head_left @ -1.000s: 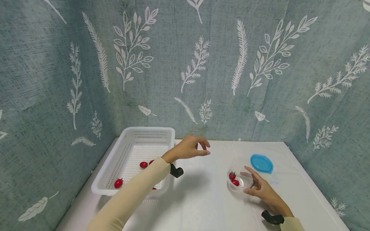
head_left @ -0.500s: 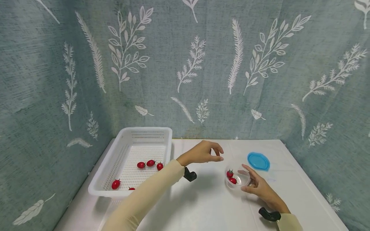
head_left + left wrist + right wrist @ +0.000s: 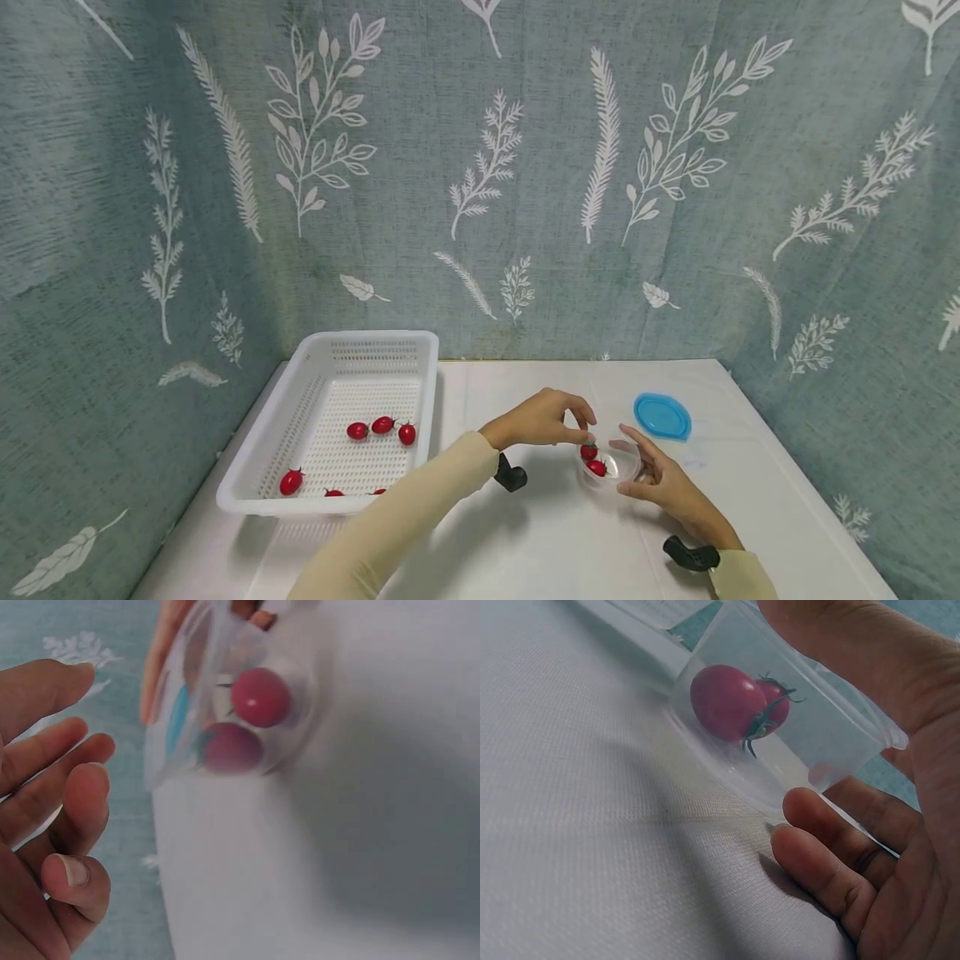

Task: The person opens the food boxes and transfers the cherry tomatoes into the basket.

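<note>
A clear plastic tub (image 3: 621,468) sits on the white table, with two small red tomatoes (image 3: 727,703) inside, green stems on. My right hand (image 3: 670,492) holds the tub from its right side, thumb and fingers spread around its wall. At the tub's left rim hovers my left hand (image 3: 546,417), its fingers loosely bent with nothing between them. The left wrist view shows those fingers (image 3: 86,802) beside the tub, apart from the tomatoes (image 3: 261,697). Some right-hand fingers hide behind the tub.
A white perforated basket (image 3: 433,375) stands at the left with several tomatoes (image 3: 357,431) on its floor. Behind the tub lies a blue lid (image 3: 662,416). A patterned cloth (image 3: 480,167) surrounds the table at the back and sides.
My left hand has moved right and down, from beside the basket to the tub's rim. The right hand keeps its hold on the tub. The whole head view has shifted slightly.
</note>
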A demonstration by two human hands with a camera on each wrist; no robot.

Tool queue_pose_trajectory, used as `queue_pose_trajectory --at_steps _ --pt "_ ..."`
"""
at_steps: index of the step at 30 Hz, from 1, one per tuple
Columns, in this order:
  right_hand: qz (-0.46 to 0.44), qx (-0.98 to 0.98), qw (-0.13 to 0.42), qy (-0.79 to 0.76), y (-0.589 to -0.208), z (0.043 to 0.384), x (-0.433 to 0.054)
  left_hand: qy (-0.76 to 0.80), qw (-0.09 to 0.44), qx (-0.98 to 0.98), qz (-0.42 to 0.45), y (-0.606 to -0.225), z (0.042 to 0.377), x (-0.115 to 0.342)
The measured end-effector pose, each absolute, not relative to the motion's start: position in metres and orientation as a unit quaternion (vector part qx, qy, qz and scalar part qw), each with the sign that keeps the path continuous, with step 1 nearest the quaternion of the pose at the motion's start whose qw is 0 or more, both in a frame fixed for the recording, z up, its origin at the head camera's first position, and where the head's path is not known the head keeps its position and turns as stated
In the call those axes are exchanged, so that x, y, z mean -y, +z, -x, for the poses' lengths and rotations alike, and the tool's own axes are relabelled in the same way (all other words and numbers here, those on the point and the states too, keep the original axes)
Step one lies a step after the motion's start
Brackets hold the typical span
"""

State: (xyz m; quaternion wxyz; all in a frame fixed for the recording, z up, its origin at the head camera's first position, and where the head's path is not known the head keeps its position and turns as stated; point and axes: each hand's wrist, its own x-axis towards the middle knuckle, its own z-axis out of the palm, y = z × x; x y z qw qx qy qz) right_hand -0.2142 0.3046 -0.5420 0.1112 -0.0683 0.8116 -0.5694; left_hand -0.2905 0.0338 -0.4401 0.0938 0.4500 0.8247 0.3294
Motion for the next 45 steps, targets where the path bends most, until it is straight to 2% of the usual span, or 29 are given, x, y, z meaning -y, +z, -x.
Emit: queue_pose_trajectory --at_steps 13,18,26,33,40,45 --pt "0.098 -0.797 0.113 -0.585 -0.539 0.212 -0.306 0.243 0.067 -0.848 -0.467 -0.466 0.285 -0.054" --pt "0.111 -0.794 0.113 -0.586 -0.54 0.214 -0.306 0.238 0.073 -0.849 -0.466 -0.469 0.286 -0.059" --pt "0.116 -0.794 0.116 -0.586 -0.537 0.215 -0.306 0.198 0.123 -0.865 -0.444 -0.464 0.287 -0.066" --pt "0.099 -0.795 0.12 -0.586 -0.537 0.215 -0.304 0.176 0.203 -0.879 -0.394 -0.463 0.286 -0.077" --pt "0.093 -0.799 0.12 -0.582 -0.541 0.213 -0.304 0.195 0.209 -0.875 -0.389 -0.471 0.283 -0.083" --pt "0.091 -0.796 0.118 -0.586 -0.539 0.212 -0.306 0.245 0.234 -0.855 -0.392 -0.47 0.284 -0.082"
